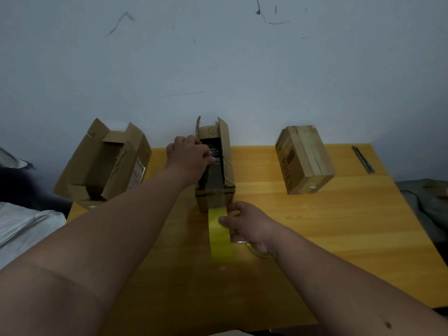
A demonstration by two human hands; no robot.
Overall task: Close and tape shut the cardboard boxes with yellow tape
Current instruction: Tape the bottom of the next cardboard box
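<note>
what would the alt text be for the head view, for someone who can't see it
A person's left hand grips a flap of the open middle cardboard box while the right hand holds a strip of yellow tape stuck to its near end. On the wooden table, an open box sits left and a taped box right.

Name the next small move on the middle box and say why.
Probably fold the flaps shut with the left hand. The middle box is open on top, while the right hand holds a yellow tape strip already stuck to its near end, ready to run over the seam.
</note>
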